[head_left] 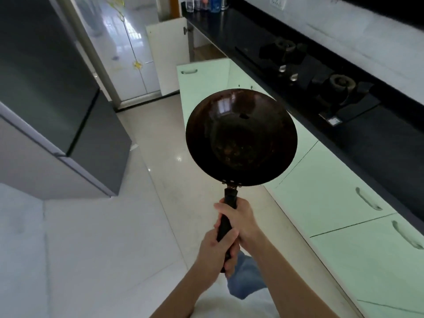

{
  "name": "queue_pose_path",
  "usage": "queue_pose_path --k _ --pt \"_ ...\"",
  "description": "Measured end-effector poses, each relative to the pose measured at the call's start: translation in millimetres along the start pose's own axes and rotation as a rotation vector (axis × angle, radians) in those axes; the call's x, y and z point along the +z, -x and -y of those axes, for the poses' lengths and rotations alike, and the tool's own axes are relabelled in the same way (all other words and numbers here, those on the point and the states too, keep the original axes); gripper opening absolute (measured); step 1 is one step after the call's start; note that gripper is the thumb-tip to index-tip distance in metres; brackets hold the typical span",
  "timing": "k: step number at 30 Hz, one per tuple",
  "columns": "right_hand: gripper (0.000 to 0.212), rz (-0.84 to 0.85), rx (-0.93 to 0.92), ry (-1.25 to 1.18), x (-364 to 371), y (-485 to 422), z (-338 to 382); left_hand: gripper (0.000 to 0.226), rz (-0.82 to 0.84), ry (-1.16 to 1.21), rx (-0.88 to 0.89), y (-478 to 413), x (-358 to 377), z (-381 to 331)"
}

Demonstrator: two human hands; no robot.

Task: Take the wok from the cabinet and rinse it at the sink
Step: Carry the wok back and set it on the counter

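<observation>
A dark round wok [241,136] with a long black handle hangs in the air over the floor, in front of the pale green cabinets [321,196]. Both hands grip the handle. My right hand [238,220] wraps the upper part, just below the rivets. My left hand [214,253] wraps the lower end. The wok's inside faces me and shows brown stains near the bottom. One cabinet door [203,74] behind the wok stands open. No sink is in view.
A black countertop with a two-burner gas stove [321,76] runs along the right. A grey fridge [57,99] stands at the left. Bottles and a glass [202,3] sit at the counter's far end. Another white door [167,58] stands open farther back. Pale tiled floor lies between.
</observation>
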State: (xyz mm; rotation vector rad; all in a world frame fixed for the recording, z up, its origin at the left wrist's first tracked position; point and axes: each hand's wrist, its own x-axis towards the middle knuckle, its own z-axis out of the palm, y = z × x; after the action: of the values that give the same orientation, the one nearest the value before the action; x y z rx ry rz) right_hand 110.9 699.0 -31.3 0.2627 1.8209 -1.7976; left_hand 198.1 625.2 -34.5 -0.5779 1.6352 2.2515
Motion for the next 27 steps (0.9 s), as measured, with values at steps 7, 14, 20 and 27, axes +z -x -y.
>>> queue_pose_path --k 7,14,20,27 --pt "0.013 0.152 -0.006 0.070 53 -84 44 0.035 -0.077 0.074 0.069 -60 -52 -49" --pt "0.014 0.307 -0.018 0.124 101 -202 114 0.035 -0.220 0.110 0.098 -157 -100 -123" --pt "0.012 0.402 -0.039 0.178 130 -286 162 0.032 -0.285 0.153 0.125 -226 -128 -176" --pt "0.011 0.453 -0.029 0.209 167 -361 200 0.033 -0.348 0.181 0.136 -285 -165 -223"
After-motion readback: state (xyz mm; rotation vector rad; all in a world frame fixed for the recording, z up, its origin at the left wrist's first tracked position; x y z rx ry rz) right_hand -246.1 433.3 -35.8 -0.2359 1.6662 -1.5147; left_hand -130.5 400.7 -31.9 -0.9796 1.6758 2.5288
